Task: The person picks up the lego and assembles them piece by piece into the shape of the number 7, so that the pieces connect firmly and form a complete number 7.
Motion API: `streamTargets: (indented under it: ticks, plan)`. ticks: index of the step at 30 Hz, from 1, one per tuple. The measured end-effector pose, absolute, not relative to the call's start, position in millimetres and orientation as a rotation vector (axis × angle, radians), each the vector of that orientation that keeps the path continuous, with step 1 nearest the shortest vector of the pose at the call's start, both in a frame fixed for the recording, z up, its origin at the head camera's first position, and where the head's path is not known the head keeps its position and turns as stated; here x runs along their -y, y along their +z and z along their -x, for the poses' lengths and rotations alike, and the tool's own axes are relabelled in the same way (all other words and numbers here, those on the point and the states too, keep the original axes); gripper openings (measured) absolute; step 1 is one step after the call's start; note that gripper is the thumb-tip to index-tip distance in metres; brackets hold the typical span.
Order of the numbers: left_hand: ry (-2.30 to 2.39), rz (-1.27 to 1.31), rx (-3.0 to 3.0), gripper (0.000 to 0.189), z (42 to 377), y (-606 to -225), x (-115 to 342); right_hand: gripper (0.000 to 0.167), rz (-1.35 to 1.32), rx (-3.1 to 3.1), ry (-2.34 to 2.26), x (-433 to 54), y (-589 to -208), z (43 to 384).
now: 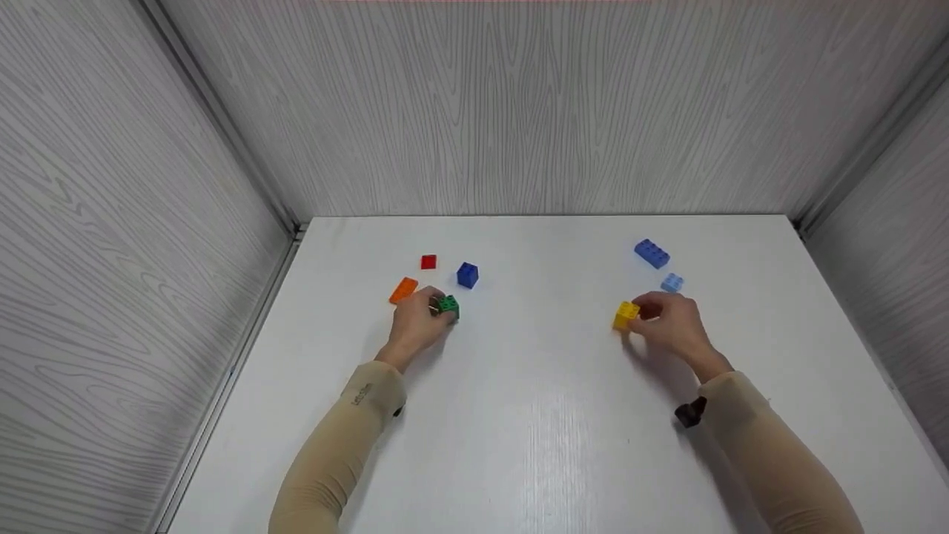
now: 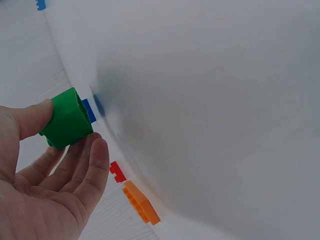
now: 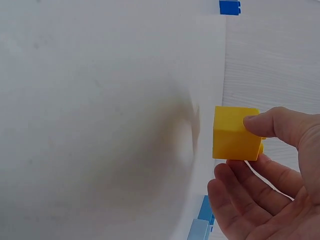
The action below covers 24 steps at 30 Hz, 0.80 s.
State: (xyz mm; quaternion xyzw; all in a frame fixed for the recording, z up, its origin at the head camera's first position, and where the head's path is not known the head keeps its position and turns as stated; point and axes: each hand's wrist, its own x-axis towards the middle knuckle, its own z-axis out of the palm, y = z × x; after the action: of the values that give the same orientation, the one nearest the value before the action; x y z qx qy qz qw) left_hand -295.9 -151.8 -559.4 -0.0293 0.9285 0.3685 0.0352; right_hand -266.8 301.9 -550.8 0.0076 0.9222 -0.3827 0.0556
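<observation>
My left hand (image 1: 417, 320) pinches a green toy building brick (image 2: 69, 120) between thumb and fingers, its hollow underside showing in the left wrist view. On the right, my right hand (image 1: 673, 326) pinches a yellow building brick (image 3: 236, 133) between thumb and fingertips. The yellow brick is held close over the white table, its studs facing up in the head view. Beside the left hand lies a flat orange brick (image 1: 404, 290), partly overlapped by the fingers. A dark blue brick (image 1: 468, 275) stands just beyond the green one.
A small flat red piece (image 1: 428, 262) lies behind the orange brick. At the back right are a long blue brick (image 1: 652, 254) and a small light blue brick (image 1: 672, 282), just beyond the right hand. Wood-grain panels wall the white table (image 1: 534, 430) at the back and sides.
</observation>
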Motion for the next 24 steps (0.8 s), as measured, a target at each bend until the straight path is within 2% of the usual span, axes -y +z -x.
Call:
streamTargets:
  ticks: [24]
  plan:
    - [1.247,-0.069,-2.822,0.039,288.3,-553.9,123.0,0.043,0.230,-2.666,-1.319,-250.5,-564.4,283.3]
